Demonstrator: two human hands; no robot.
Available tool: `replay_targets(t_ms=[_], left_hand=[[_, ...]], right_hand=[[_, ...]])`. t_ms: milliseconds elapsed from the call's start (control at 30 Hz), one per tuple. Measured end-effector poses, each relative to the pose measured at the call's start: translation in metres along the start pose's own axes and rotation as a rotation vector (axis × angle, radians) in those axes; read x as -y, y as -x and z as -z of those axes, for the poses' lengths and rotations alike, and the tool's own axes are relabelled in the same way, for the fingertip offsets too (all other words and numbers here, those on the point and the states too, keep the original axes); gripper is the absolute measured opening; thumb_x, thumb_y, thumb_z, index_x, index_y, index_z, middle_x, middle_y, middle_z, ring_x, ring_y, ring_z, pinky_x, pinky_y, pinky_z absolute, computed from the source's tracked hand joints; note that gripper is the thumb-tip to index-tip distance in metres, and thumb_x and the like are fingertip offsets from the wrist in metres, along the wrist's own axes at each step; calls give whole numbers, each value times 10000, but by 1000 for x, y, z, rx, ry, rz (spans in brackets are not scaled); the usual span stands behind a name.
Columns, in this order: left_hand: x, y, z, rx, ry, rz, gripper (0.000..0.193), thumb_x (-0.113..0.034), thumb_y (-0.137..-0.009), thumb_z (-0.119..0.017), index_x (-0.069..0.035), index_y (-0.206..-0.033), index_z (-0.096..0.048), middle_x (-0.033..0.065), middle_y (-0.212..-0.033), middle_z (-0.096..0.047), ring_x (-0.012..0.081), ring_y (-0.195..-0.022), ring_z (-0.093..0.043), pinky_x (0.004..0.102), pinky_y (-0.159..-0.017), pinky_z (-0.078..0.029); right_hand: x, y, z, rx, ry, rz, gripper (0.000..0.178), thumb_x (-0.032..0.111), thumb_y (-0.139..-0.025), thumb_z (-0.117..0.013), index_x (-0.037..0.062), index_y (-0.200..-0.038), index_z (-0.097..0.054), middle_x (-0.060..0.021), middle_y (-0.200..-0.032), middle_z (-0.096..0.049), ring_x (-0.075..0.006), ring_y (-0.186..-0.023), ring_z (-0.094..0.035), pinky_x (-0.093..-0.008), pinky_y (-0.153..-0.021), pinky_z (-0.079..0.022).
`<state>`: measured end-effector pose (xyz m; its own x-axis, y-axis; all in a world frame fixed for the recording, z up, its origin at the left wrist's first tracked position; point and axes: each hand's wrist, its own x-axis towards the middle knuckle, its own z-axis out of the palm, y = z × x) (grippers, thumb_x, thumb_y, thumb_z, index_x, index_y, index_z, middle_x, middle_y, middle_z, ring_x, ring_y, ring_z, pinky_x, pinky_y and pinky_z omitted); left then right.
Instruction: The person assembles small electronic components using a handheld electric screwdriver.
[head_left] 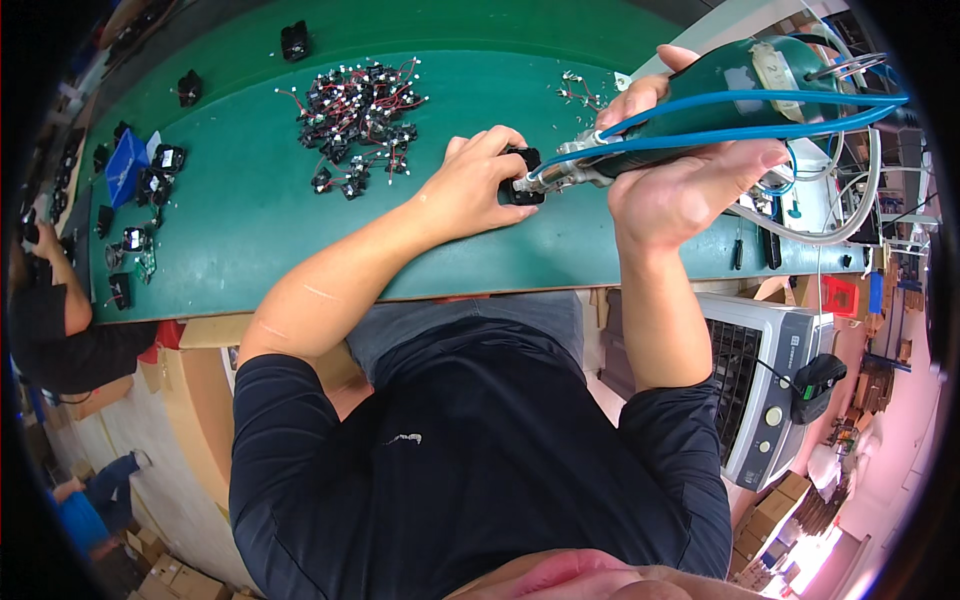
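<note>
On the green bench top, my left hand (468, 186) is closed around a small black housing (521, 195), its fingers on the far side and its thumb on the near side. My right hand (665, 200) is wrapped round a dark green power screwdriver (712, 75) with blue hoses and a metal nose. The tool lies almost level from the right, its nose touching or just over the housing. The tip's exact contact is too small to make out. Beyond my left forearm lies a heap of black parts with red and black wires (360, 108).
Loose small wired connectors (580, 92) lie behind the tool. A blue bin (126, 168) and several black units stand at the bench's left. At the right are a screwdriver (738, 254) and a grey-white air cooler (765, 400). Another person's arm (70, 285) is at far left.
</note>
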<state>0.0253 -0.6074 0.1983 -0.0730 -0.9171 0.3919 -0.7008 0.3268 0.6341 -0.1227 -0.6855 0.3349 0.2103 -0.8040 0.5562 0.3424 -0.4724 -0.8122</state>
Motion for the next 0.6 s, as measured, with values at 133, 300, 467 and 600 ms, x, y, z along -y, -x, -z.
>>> replay_targets(t_ms=[133,300,467,600], left_hand=[[-1,-1,1,15,18,12,326,-305,-733,-875,-90,-916,-714,105,-1252,-561,293,-1160,-570,415,-935,-373],[0,0,1,2,31,10,320,-296,-725,-880,-100,-904,-702,104,-1251,-561,292,-1161,-570,410,-929,-371],[1,0,1,-2,36,8,319,-290,-722,-882,-101,-902,-699,104,-1250,-560,290,-1163,-570,410,-931,-371],[0,0,1,6,35,12,319,-290,-723,-882,-98,-903,-701,106,-1255,-560,290,-1169,-568,410,-935,-372]], right_hand=[[0,-1,0,16,14,13,1122,935,-870,-196,-74,-1217,-542,-119,-683,-574,-208,-584,-579,-297,-559,-490],[0,-1,3,17,-14,17,1124,935,-870,-199,-78,-1217,-540,-123,-686,-578,-208,-587,-582,-296,-562,-495],[1,-1,2,10,-8,22,1124,936,-869,-204,-79,-1220,-537,-123,-687,-578,-208,-587,-581,-296,-563,-495],[0,0,2,20,-30,4,1123,938,-866,-208,-77,-1219,-536,-120,-683,-574,-209,-585,-578,-295,-559,-491]])
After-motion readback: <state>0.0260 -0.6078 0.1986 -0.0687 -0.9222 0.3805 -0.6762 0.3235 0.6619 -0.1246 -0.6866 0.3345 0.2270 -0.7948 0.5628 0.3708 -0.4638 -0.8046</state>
